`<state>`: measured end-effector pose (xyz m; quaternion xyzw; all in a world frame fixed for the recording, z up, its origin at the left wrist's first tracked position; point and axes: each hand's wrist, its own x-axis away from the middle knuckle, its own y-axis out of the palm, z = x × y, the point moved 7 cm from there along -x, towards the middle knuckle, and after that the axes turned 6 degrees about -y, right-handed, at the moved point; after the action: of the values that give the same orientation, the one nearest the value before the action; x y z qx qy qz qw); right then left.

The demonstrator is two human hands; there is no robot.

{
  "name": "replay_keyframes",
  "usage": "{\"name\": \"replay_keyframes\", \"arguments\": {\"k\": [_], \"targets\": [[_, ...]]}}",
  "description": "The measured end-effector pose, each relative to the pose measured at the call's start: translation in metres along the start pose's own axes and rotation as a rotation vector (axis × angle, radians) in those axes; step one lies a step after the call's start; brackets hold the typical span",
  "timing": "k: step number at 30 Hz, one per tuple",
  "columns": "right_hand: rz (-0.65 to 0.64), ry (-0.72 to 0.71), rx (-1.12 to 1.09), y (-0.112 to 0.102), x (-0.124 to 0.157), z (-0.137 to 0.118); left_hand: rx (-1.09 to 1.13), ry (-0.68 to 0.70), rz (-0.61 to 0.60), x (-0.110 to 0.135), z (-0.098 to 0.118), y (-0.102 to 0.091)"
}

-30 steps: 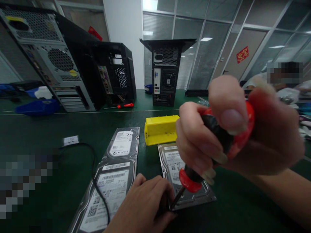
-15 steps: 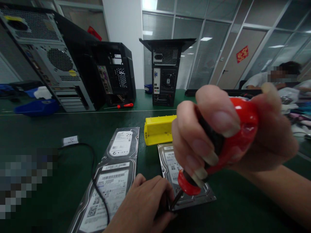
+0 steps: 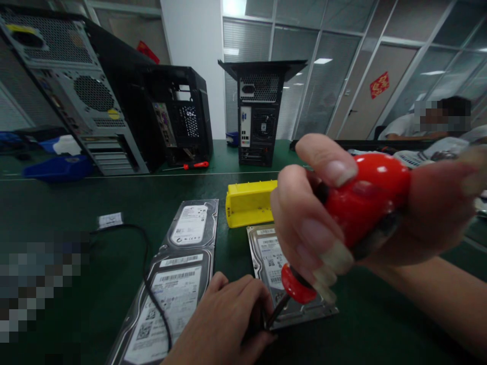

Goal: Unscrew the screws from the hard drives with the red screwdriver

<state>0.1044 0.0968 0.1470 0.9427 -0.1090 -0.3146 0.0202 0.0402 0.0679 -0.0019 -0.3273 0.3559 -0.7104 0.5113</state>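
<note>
My right hand is closed round the red and black handle of a screwdriver, its thumb lifted off the grip. The shaft slants down to the left, and its tip meets the near left corner of a hard drive. At that same corner, my left hand has its fingers curled round the drive's edge, close beside the tip. What the tip touches is hidden by the left fingers. Left of this hand lie two more hard drives, one nearer and one farther, label side up.
A yellow plastic bin stands behind the drive. A black cable crosses the nearer left drive. Computer cases line the back of the green table, with another red screwdriver before them. Another person sits at far right.
My right hand has turned the screwdriver handle, and its thumb has swung outward to the right. My left hand and the drives stay where they were.
</note>
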Motion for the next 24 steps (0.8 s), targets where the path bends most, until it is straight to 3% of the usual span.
{"name": "replay_keyframes", "arguments": {"k": [6, 12, 24], "targets": [[-0.085, -0.059, -0.008, 0.006, -0.004, 0.001, 0.033, 0.011, 0.001, -0.001, -0.002, 0.001], [0.050, -0.079, 0.028, -0.001, -0.003, -0.001, 0.024, 0.029, -0.015, -0.002, 0.001, 0.000], [0.024, 0.022, 0.161, 0.007, 0.001, -0.007, 0.038, 0.029, -0.040, -0.001, 0.000, 0.003]]}}
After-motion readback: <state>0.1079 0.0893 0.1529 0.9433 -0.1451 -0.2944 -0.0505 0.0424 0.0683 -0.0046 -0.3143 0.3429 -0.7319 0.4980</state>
